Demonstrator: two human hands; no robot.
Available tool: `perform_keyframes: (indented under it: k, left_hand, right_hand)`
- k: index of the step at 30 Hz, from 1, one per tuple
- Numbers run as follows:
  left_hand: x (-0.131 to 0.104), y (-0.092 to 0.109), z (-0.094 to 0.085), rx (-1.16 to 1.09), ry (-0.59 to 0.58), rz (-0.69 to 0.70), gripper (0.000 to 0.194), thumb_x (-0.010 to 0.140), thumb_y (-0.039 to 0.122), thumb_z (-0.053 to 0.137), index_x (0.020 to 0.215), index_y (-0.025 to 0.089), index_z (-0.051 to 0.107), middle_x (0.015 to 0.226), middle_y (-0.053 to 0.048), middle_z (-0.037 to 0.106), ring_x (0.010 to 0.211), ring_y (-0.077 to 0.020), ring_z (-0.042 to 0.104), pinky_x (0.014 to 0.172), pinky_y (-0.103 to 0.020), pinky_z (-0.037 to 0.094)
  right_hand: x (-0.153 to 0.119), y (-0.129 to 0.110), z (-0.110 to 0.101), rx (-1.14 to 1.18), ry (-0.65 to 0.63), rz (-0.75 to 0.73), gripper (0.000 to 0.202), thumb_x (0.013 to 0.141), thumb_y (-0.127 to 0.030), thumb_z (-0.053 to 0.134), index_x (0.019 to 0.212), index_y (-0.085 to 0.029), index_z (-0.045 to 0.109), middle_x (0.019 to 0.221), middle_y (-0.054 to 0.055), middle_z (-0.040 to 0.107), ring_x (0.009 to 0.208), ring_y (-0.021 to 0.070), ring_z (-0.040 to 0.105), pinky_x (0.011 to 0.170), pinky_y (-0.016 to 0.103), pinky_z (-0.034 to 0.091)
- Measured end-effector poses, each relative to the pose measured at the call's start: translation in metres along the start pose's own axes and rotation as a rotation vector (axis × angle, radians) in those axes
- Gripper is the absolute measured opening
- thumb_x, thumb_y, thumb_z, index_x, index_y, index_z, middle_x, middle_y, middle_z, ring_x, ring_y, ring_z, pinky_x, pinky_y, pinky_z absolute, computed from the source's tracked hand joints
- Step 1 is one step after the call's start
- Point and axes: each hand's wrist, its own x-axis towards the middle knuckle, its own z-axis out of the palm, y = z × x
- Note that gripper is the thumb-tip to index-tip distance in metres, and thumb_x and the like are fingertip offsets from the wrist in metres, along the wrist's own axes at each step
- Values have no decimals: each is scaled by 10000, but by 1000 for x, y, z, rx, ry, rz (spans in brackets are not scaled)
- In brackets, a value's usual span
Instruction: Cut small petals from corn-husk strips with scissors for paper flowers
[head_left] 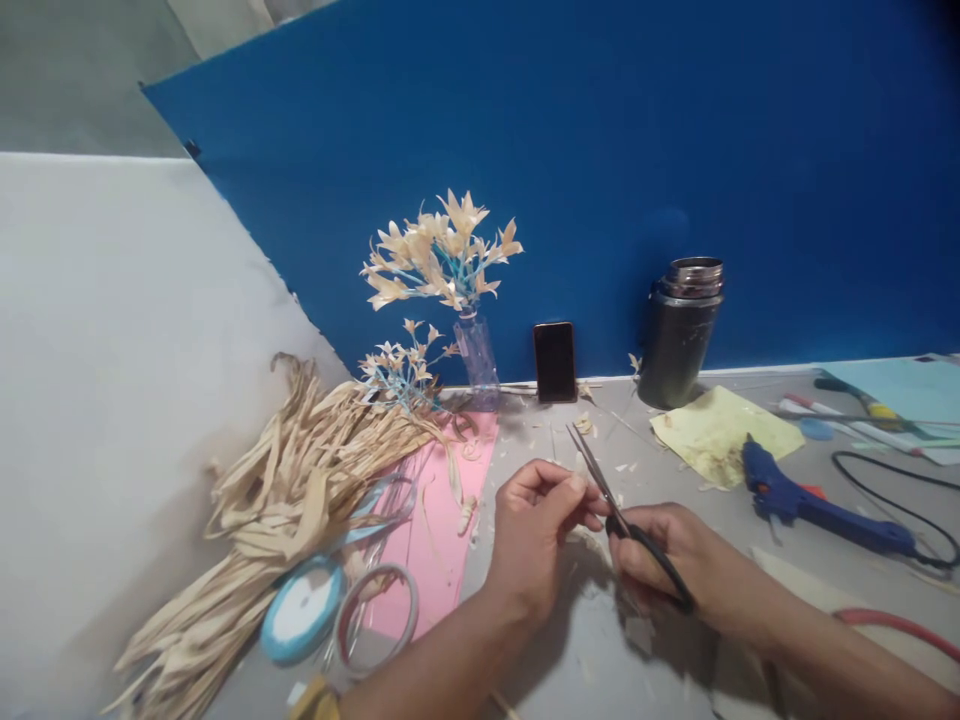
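Observation:
My right hand (667, 555) grips a pair of scissors (592, 465) by the black handles, with the blades pointing up and to the left. Close beside the blades, my left hand (536, 520) is closed in a pinch, thumb against fingers. Whatever it pinches is too small and hidden to name. Small pale scraps (622, 467) lie scattered on the grey table around both hands. To the left lies a heap of dried husk strips (300, 490), partly over a pink sheet (439, 520).
Pale flowers (442, 250) stand in a clear bottle (477, 355) beside a phone (555, 362) and a dark flask (681, 335). A blue glue gun (817, 505) with a cord lies right, near yellow paper (724, 425). Blue ribbon (279, 625) and a tape roll (411, 610) sit front left.

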Motion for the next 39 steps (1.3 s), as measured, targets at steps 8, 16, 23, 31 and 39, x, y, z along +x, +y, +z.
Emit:
perform_keyframes:
  k: [8,16,23,31,39]
  left_hand:
    - [0,-1,1,-72,23,-42,220,710,256,772,701,150,579,682,-28,670,613,-126,617,597,-241,456]
    - [0,-1,1,-44,34,-35,212,708,264,770,690,150,592,674,-23,660,609,-121,607,601,-243,460]
    - [1,-1,0,-41,25,-30,198,711,246,765,689,147,594,668,-27,662,613,-128,612,603,-247,462]
    - [0,-1,1,-49,28,-31,213,700,258,776,685,148,595,668,-25,657,609,-124,608,598,-241,457]
    - [0,-1,1,-35,36,-26,183,718,251,756,693,149,606,669,-23,658,607,-124,605,593,-244,458]
  right_hand:
    - [2,2,6,11,37,-23,428,813,-523,589,556,-197,483,514,-9,502,492,113,405,505,242,334]
    - [2,2,7,22,45,10,418,788,-530,593,560,-203,466,504,-17,479,477,110,383,491,241,327]
    - [4,12,7,69,36,23,434,789,-518,627,554,-203,441,496,-33,467,470,98,368,485,233,294]
    - [2,5,6,17,31,-17,423,811,-519,592,562,-201,466,507,-26,491,490,114,403,512,243,335]
    - [3,8,6,25,36,19,401,802,-480,610,562,-201,452,504,-29,477,482,105,382,492,238,293]
